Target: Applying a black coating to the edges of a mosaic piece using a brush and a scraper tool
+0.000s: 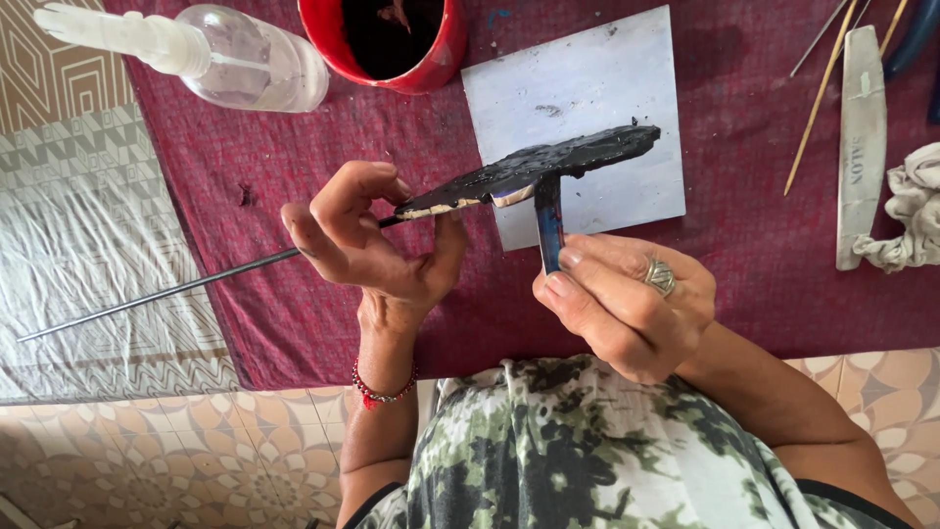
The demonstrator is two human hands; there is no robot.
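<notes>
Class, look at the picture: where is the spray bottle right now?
In the head view, the spray bottle lies on its side at the top left, on the maroon cloth, just left of the red bowl and above the left hand.

It looked like a home craft corner: a maroon cloth [294,245] covered a low bench over patterned floor tiles [196,460], with a red paint pot [338,44], spray bottle [235,59] and thin sticks [818,108].

Maroon cloth [294,147], stained dark. Red bowl [397,39], black inside. Pale grey-white tile [597,88]. Black-coated flat piece [548,162] with cream edge. Blue-black tool blade [549,220]. Clear spray bottle [245,59]. Red bead bracelet [382,392]. Green-black-white mottled shirt [587,460]. Beige geometric floor tiles [196,460].
</notes>
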